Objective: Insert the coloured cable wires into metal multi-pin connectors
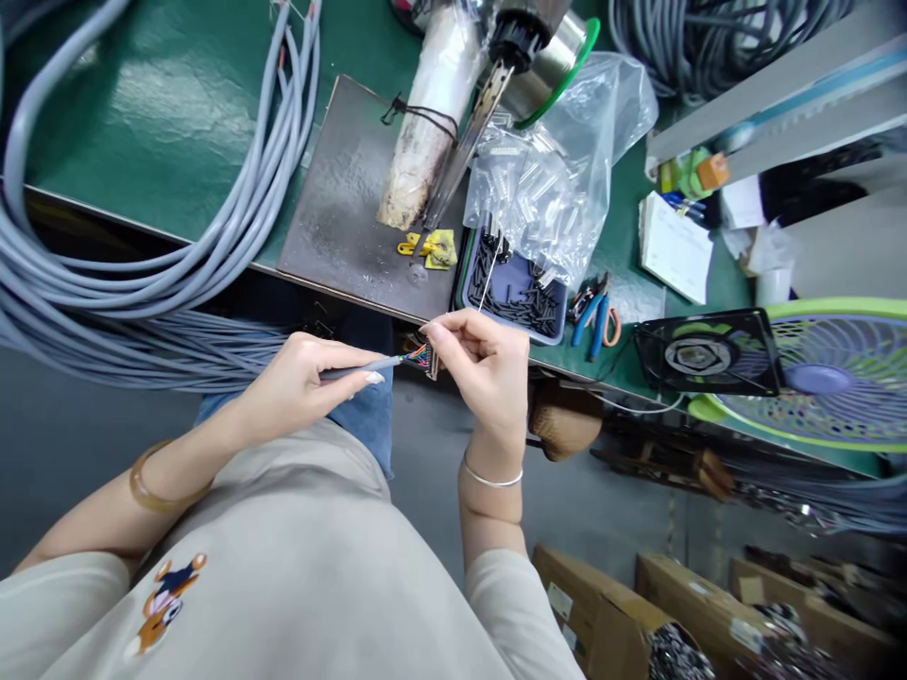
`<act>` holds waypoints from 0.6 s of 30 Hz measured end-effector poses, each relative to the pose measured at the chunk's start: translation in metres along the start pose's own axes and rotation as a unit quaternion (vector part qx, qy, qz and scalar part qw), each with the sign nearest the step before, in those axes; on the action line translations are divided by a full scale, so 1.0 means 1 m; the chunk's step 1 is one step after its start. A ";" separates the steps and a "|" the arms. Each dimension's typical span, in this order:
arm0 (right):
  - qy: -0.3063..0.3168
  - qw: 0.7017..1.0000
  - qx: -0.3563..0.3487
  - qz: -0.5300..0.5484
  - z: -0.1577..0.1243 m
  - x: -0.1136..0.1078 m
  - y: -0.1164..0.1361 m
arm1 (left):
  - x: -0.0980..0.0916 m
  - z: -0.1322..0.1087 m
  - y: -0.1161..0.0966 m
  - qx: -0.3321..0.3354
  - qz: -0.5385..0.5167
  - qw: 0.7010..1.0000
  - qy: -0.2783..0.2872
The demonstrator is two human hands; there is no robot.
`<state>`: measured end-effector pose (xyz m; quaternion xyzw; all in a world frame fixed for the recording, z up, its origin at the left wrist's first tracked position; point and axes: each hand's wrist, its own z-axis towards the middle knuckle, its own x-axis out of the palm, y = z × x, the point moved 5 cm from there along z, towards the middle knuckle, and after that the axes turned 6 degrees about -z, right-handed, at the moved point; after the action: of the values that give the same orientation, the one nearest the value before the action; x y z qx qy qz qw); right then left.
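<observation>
From where I'm standing, left grip (308,382) is pinching the grey cable (384,364) close behind its coloured wires (417,357) while right grip (487,371) is clamping the connector (432,364) by its edge, just off the tabletop (184,104), probably keeping those fine ends steady and in view.

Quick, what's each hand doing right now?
Left hand: closed, pinching the grey cable near its coloured wires.
Right hand: fingertips closed at the small connector; exactly what they grip cannot be told.
</observation>
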<state>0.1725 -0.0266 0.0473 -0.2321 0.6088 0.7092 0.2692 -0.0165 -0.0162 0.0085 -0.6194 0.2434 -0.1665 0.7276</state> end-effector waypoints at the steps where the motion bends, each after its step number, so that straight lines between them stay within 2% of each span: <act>1: 0.007 1.000 0.008 0.015 0.000 0.001 -0.002 | -0.001 0.000 0.000 -0.007 -0.002 1.000 -0.001; 6: 0.012 0.998 0.016 0.057 0.001 0.003 -0.007 | -0.003 0.000 0.003 -0.031 -0.003 0.999 -0.007; 10: -0.003 0.999 -0.006 0.044 -0.001 0.002 -0.005 | -0.007 0.000 0.001 -0.017 -0.008 0.999 -0.035; 14: -0.051 0.997 -0.053 -0.003 -0.007 -0.001 -0.005 | -0.012 -0.002 -0.004 0.025 0.015 0.996 -0.082; 18: -0.095 0.991 -0.089 -0.020 -0.013 -0.001 -0.010 | -0.012 -0.004 -0.008 0.055 0.051 0.993 -0.089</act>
<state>0.1796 -0.0381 0.0388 -0.1989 0.5103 0.7740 0.3178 -0.0279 -0.0146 0.0173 -0.5772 0.1993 -0.0864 0.7872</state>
